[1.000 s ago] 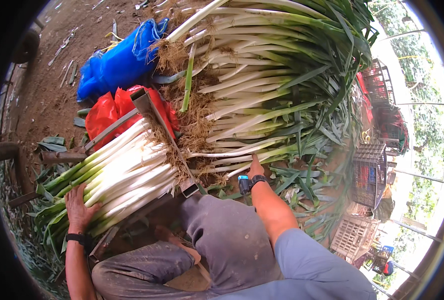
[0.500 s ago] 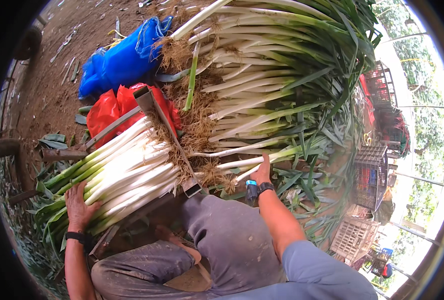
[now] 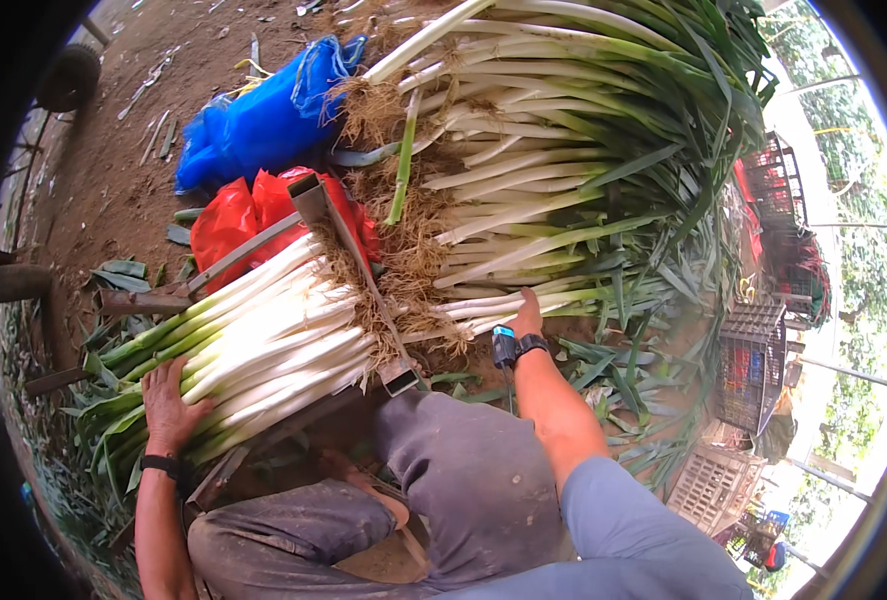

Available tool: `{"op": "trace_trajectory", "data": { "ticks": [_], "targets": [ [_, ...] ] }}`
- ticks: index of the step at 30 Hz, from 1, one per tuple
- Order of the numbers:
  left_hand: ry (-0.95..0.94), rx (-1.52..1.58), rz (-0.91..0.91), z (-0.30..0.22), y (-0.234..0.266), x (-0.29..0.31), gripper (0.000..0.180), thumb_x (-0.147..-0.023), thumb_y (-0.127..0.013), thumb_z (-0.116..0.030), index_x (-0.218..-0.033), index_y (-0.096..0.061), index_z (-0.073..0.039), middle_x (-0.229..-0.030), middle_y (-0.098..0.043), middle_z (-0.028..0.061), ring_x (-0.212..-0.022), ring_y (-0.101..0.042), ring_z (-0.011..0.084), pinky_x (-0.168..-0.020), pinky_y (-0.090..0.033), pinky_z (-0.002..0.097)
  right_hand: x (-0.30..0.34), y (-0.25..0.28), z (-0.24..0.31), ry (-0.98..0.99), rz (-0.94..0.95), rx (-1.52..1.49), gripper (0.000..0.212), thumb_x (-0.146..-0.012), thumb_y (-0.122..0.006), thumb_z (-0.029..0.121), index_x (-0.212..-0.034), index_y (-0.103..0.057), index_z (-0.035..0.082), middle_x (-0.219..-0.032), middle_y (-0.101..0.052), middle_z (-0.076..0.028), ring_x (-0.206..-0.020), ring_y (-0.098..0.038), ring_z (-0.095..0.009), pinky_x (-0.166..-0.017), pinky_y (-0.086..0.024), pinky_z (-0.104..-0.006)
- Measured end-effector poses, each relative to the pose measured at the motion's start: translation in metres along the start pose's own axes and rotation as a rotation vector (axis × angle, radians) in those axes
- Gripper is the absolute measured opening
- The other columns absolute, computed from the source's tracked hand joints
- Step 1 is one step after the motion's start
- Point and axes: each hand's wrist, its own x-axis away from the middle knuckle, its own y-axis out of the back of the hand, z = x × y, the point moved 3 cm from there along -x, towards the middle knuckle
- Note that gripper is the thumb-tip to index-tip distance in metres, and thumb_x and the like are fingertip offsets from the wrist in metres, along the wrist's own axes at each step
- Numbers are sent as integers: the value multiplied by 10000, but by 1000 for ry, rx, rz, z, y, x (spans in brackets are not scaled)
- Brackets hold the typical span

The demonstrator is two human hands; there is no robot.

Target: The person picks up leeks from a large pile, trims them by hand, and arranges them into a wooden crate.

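My left hand (image 3: pixel 171 405) lies with fingers spread on the green ends of a bundle of leeks (image 3: pixel 274 325). The white stems and roots of this bundle rest in a metal frame (image 3: pixel 342 235), roots against its upright bar. At the near edge of a large pile of leeks (image 3: pixel 524 170), my right hand (image 3: pixel 528 315) is closed round a couple of leek stems (image 3: pixel 484 308), their roots pointing left. Its far fingers are partly hidden. A small blue and black device (image 3: pixel 505 346) sits by the strap on my right wrist.
Behind the frame lie a red plastic bag (image 3: pixel 226 228) and a blue mesh bundle (image 3: pixel 254 125). Cut leaves (image 3: pixel 609 385) litter the ground right of my knee. Several plastic crates (image 3: pixel 754 355) stand along the right side. My bent legs (image 3: pixel 474 470) are close below the frame.
My right hand has moved slightly away from me, and the stems at the pile's near edge now lie closer together. My left hand stays on the bundle. The whole view has shifted slightly.
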Motion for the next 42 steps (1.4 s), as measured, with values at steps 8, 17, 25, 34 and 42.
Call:
{"op": "trace_trajectory", "data": {
  "ticks": [8, 17, 25, 34, 42],
  "targets": [
    [-49, 48, -42, -8, 0, -3, 848, -643, -871, -451, -1361, -593, -95, -1332, -605, 153, -1299, -523, 348, -1162, -315, 503, -11, 52, 35, 156, 344, -191, 442, -921, -733, 318, -1187, -622, -19, -1100, -681, -142, -976, -666, -307, -876, -546, -492],
    [-99, 35, -19, -7, 14, -2, 890, -685, -845, -521, -1411, -575, -83, -1393, -592, 171, -1338, -509, 361, -1194, -285, 530, 62, 93, 177, 331, 550, -135, 336, -987, -579, 409, -931, -618, 79, -883, -656, -106, -867, -644, -293, -864, -547, -485],
    [-8, 903, -218, -31, 129, 50, 305, -945, -730, -200, -1191, -728, -20, -1045, -747, 148, -977, -717, 245, -887, -557, 360, 242, 68, 191, 384, 842, -442, 322, -1026, -525, 378, -1003, -629, 74, -896, -657, -43, -834, -658, -198, -748, -581, -344],
    [-730, 1140, -211, -399, 170, 160, 549, -902, -823, -293, -1332, -641, -5, -1287, -697, 131, -1130, -671, 265, -977, -535, 380, 388, 49, 101, 189, 1076, -579, 352, -1050, -493, 395, -1199, -537, 79, -1196, -639, -55, -1068, -640, -199, -891, -568, -351],
    [-462, 1745, -156, -430, 156, 179, 305, -982, -762, -287, -1172, -703, -56, -1038, -694, -1, -942, -647, 100, -801, -550, 266, 475, 110, 64, -46, 1279, -305, 581, -1052, -445, 549, -1392, -522, 84, -1247, -654, -79, -1162, -638, -241, -993, -530, -388]
  ]
}}
